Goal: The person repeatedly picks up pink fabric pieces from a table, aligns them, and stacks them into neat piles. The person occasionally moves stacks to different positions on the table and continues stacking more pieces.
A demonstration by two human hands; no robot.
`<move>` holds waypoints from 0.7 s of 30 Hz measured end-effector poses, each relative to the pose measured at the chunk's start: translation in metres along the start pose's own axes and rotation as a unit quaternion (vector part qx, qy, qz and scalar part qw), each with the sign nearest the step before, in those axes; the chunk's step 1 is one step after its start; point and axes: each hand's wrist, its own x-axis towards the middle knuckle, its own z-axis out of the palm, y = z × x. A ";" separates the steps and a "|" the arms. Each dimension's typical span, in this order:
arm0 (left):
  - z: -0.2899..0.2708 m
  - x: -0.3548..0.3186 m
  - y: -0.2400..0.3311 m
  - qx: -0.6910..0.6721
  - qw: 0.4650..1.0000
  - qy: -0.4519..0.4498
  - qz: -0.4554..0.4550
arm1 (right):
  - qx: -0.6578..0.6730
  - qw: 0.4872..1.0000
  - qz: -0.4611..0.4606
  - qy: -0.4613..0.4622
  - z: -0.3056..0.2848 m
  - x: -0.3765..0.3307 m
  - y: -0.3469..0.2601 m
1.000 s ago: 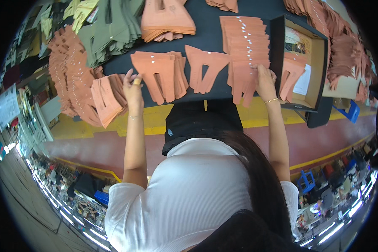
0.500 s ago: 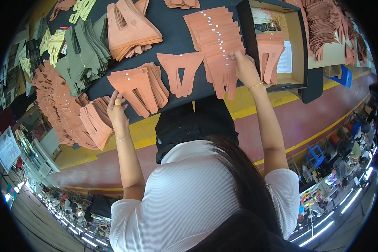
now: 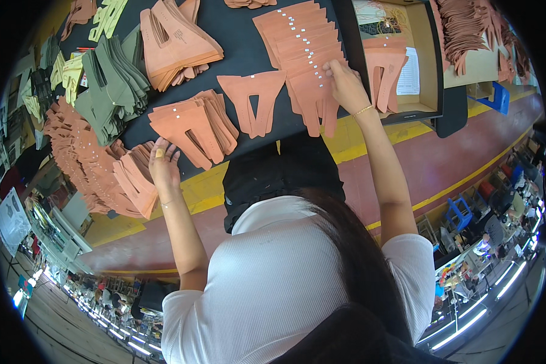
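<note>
My right hand (image 3: 348, 88) is over the right edge of a fanned row of orange-brown cut pieces (image 3: 306, 57) with small white stickers. Its thumb and fingertips are drawn together; whatever they hold is too small to make out. My left hand (image 3: 165, 164) lies beside the lower left edge of a stack of similar two-legged pieces (image 3: 191, 127), fingers apart and a yellow wrap on one finger. Between the stack and the row, a single piece (image 3: 252, 100) with a slot lies flat on the dark table.
Right of the row stands a black-edged box (image 3: 431, 67) holding more pieces and a paper sheet. Green pieces (image 3: 112, 85), another orange-brown pile (image 3: 179, 45) and a long overlapping row (image 3: 82, 158) lie left. A blue stool (image 3: 459, 213) stands behind on the right.
My right hand has shifted slightly farther up along the row's edge. My left hand has dropped a little toward me, its fingers more spread. The whole view has shifted slightly.
</note>
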 end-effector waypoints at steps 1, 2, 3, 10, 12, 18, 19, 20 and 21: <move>-0.001 0.001 0.000 0.001 1.000 0.007 0.001 | -0.021 1.000 0.002 0.002 0.000 0.002 0.000; -0.001 0.001 -0.001 0.002 1.000 0.014 0.002 | -0.039 0.999 -0.007 0.010 0.001 0.004 -0.001; -0.001 0.002 -0.001 -0.010 1.000 0.009 0.007 | -0.058 0.998 -0.007 0.014 0.001 0.007 -0.001; 0.007 0.004 -0.002 0.006 0.999 0.025 0.021 | -0.039 0.998 -0.039 0.030 -0.003 0.029 -0.008; 0.008 0.003 -0.001 0.014 0.999 0.031 0.024 | -0.039 0.998 -0.039 0.023 -0.007 0.032 -0.011; 0.010 -0.001 0.000 0.007 0.999 0.034 0.025 | -0.035 0.999 -0.017 0.001 -0.009 0.032 -0.012; 0.009 -0.001 0.000 0.003 0.999 0.030 0.027 | -0.038 0.999 -0.017 -0.001 -0.008 0.032 -0.011; 0.008 0.000 -0.001 -0.001 0.999 0.023 0.033 | -0.038 0.999 -0.021 -0.001 -0.007 0.033 -0.011; 0.007 0.001 -0.002 0.008 0.999 0.020 0.028 | -0.040 0.999 -0.017 -0.003 -0.005 0.033 -0.010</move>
